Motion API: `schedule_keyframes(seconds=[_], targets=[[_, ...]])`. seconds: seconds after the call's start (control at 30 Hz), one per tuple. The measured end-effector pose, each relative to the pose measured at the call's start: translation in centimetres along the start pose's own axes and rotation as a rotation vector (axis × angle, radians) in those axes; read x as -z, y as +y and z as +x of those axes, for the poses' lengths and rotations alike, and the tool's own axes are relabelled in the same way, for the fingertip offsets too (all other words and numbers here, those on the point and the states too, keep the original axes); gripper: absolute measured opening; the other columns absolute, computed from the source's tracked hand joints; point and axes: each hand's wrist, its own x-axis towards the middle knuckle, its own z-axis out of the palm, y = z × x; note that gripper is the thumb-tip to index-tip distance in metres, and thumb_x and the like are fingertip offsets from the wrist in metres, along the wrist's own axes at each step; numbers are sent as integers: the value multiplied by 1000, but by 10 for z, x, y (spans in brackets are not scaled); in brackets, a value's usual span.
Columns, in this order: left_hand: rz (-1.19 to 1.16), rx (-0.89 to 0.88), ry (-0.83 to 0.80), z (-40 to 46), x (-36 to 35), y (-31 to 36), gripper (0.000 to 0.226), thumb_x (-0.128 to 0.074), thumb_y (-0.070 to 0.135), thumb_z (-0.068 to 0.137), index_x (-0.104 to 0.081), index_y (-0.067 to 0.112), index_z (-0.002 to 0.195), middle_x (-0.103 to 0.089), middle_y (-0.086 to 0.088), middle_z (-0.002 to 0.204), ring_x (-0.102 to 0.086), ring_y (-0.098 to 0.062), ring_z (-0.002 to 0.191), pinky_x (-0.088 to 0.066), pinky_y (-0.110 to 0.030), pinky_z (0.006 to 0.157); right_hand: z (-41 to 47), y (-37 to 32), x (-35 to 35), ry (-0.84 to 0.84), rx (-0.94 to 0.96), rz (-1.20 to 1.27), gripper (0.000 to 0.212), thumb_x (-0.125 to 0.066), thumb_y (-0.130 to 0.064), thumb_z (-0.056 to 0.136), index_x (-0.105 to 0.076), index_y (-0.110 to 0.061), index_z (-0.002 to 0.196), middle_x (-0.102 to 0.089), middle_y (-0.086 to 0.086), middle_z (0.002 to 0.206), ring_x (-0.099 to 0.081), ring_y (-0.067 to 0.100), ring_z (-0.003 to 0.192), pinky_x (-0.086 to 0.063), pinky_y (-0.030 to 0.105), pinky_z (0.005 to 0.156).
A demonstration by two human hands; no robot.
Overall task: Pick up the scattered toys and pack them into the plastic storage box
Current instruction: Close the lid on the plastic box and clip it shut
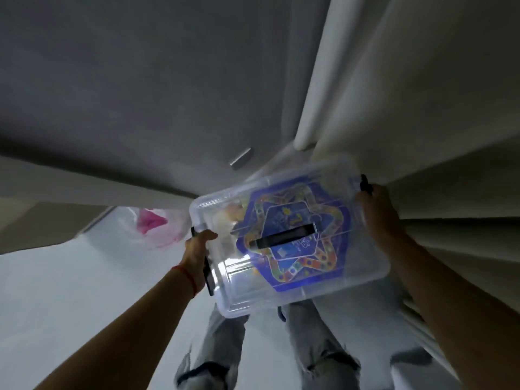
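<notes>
Plastic storage box (289, 240), lidded, toys inside, held aloft above the floor: our left hand (197, 250) and right hand (375, 211) grip its ends; packing seems done, setting down next.

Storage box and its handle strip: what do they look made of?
Storage box: clear glossy plastic, since the printed game board shows through and glare sits on the lid. Handle strip: looks like opaque black plastic, though blur leaves it open.
</notes>
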Motion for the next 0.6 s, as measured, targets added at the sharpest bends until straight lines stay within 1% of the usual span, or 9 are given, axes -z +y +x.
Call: schedule_keyframes(seconds=[0.1,0.17,0.23,0.3,0.37,0.47,0.5,0.57,0.6], targets=[[-106,44,50,78,-32,-18,15,-50,26,92,-58,17,100,-57,-10,87,-53,-26,78,-42,-35,65,83,3,-48,-70,51,-27,53,-54,-52,83,-49,-17,122,-53,3,84,-52,24,72,-37,29,61],[-144,80,60,125,-50,-27,13,-50,29,92,-57,19,91,-57,-11,87,-53,-27,79,-45,-37,69,128,1,-77,-112,68,-89,48,-53,-45,92,-43,-18,130,-53,0,89,-51,20,75,-35,28,62],[-193,108,55,163,-63,-36,16,-51,31,92,-58,18,92,-58,-12,89,-54,-28,81,-47,-40,78,170,-2,-104,-155,101,-156,53,-55,-43,92,-40,-14,135,-55,3,100,-51,23,82,-35,29,68],[-222,132,50,196,-72,-44,19,-51,33,92,-58,17,100,-60,-12,95,-55,-29,87,-46,-45,89,203,-6,-126,-174,122,-198,58,-55,-43,92,-36,-14,139,-52,9,112,-48,26,89,-34,33,74],[-235,138,34,221,-79,-47,24,-50,32,93,-58,14,107,-60,-12,96,-56,-29,88,-47,-44,88,228,-8,-142,-196,129,-226,62,-55,-43,92,-32,-17,143,-49,10,117,-45,26,92,-33,34,77],[-249,154,34,241,-84,-43,21,-51,31,91,-58,12,95,-57,-11,91,-54,-28,83,-47,-39,74,254,-17,-158,-212,164,-225,58,-56,-37,92,-36,-16,143,-48,5,114,-44,22,95,-32,30,78],[-263,152,31,247,-84,-41,22,-53,31,89,-58,10,94,-56,-11,93,-53,-28,83,-48,-39,76,259,-22,-163,-214,181,-196,58,-58,-38,89,-41,-16,140,-50,3,112,-47,22,95,-33,30,78],[-279,123,49,259,-80,-37,29,-57,31,83,-57,10,103,-52,-13,100,-51,-30,88,-48,-46,88,265,-29,-169,-218,221,-166,63,-60,-49,74,-53,-19,130,-60,3,107,-57,25,93,-41,30,76],[-292,106,62,263,-79,-35,32,-57,31,81,-56,11,106,-50,-13,101,-50,-32,90,-45,-49,92,264,-31,-169,-232,263,-155,59,-59,-48,73,-57,-18,123,-62,2,98,-59,21,86,-44,26,72]])
